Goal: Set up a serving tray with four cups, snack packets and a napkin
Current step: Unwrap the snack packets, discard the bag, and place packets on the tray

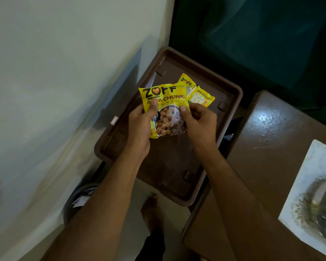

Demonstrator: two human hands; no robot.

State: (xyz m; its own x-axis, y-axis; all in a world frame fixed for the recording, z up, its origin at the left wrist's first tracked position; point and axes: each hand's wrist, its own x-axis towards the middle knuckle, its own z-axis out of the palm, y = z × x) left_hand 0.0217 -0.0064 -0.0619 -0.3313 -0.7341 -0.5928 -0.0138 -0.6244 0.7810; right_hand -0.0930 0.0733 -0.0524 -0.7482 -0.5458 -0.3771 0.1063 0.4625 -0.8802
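Observation:
A brown rectangular serving tray (177,166) lies in the middle of the view, tilted diagonally. Above it I hold a yellow soya-chunks snack packet (165,102) face up. My left hand (141,127) grips its left edge with the thumb on the front. My right hand (199,121) pinches its right lower edge. A second yellow snack packet (198,91) sits behind the first one, partly hidden, and whether it rests on the tray or is in my right hand I cannot tell. No cups are in view.
A brown table (267,140) stands to the right with a white patterned napkin (314,194) on it. A pale wall (55,72) fills the left. A dark round bin (79,200) stands on the floor below the tray, and my bare foot (151,210) shows beside it.

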